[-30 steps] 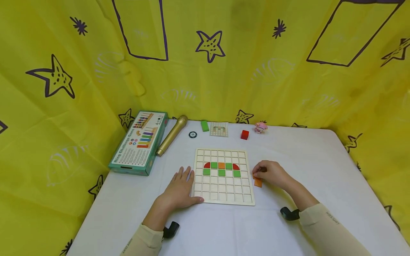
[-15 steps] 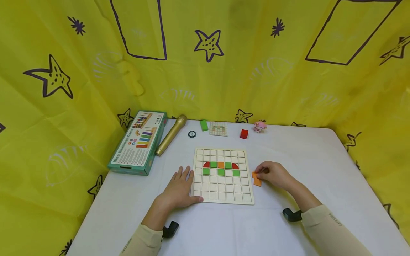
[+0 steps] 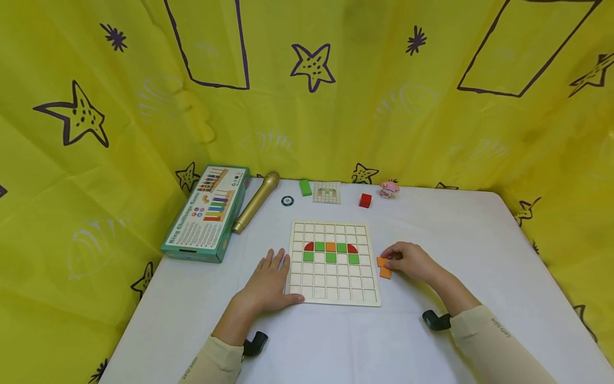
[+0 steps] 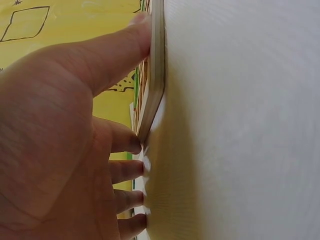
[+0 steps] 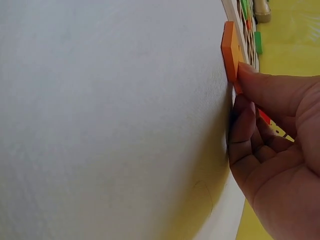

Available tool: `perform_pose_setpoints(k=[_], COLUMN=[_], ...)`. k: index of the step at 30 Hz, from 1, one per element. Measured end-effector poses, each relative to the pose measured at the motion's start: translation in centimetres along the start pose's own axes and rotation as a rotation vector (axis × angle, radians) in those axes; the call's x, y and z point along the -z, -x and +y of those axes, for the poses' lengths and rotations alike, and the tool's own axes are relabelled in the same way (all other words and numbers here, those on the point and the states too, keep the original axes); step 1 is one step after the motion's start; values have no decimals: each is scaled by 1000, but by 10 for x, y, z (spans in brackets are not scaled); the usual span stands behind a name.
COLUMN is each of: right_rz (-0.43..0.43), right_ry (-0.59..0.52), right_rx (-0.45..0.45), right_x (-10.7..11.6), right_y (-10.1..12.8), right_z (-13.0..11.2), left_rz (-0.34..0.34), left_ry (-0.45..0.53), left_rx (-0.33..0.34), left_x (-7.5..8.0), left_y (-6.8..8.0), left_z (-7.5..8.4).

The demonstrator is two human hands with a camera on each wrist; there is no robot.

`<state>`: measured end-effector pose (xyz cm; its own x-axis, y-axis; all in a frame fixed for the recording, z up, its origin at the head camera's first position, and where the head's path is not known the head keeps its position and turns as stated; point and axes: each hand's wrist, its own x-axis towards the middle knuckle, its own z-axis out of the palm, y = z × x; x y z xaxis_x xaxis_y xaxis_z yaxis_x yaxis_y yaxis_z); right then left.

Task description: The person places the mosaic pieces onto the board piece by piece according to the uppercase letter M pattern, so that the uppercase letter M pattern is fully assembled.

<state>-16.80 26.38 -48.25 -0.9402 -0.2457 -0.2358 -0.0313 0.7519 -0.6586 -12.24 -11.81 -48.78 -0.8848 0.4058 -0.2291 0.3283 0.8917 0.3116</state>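
Observation:
A pale wooden grid board lies flat on the white table, carrying green and orange square tiles plus two red quarter-round ones near its middle. My left hand rests at its left side, fingers straight, the thumb on the board's lower left corner; in the left wrist view the thumb presses the board's edge. Right of the board, my right hand pinches an orange square tile between thumb and bent finger. Another orange tile lies just in front of it. The right wrist view shows an orange tile beside the thumb.
Along the back stand a game box, a gold microphone, a round black-and-white chip, a green block, a pattern card, a red block and a pink figurine. A yellow curtain hangs behind.
My right hand has drawn slightly to the right, and more of the upper orange tile shows beside its fingertips. The left hand stays in place on the board.

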Motion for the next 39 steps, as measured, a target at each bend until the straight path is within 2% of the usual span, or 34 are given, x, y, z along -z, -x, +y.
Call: perform_pose_setpoints(k=[6,14,39], right_rz=[-14,-15,42], right_ry=[18,17,-19], right_rx=[-18,-1,-8], right_x=[-2,-4,-2], right_y=[-2,-3,0], right_z=[-3,-5,-9], left_rz=[4,5,5], left_ry=[8,12,11], left_rx=[-4,0,-7], left_x=[1,0,-2], left_y=[1,1,0], left_z=[0,0,-2])
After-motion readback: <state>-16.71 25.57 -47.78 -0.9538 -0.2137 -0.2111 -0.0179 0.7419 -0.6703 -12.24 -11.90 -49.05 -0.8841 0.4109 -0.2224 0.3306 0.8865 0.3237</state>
